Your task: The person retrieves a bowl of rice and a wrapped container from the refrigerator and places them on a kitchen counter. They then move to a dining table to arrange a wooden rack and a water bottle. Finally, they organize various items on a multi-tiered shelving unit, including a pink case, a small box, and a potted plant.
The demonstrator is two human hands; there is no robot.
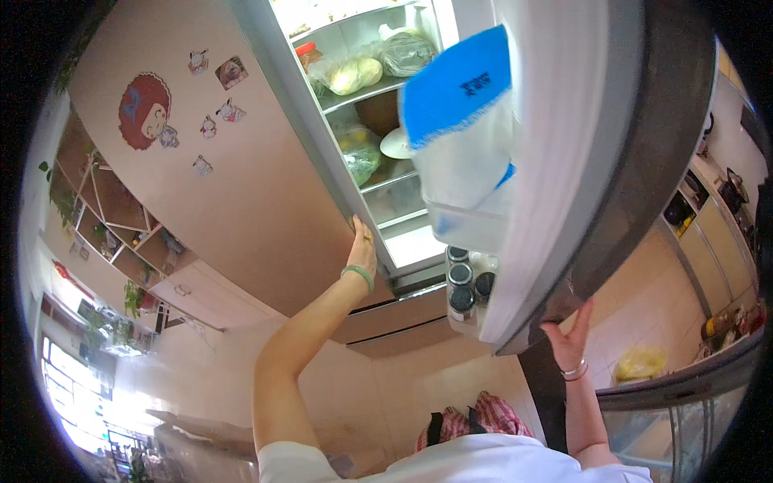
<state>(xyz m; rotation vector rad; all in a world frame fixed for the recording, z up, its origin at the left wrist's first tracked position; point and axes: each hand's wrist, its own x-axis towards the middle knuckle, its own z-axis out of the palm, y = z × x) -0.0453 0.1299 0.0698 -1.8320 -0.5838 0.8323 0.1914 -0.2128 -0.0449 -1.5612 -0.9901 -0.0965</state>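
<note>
Bright daylight blows out the window (76,394) at lower left, the open fridge interior (378,105) glows white, and fisheye bending darkens the rim.

The left hand (361,251) rests on the fridge's (241,185) left door edge; the right hand (568,336) is under the open door (580,161). Jars (462,288) sit in its lower bin, a carton (463,129) above them.
</note>
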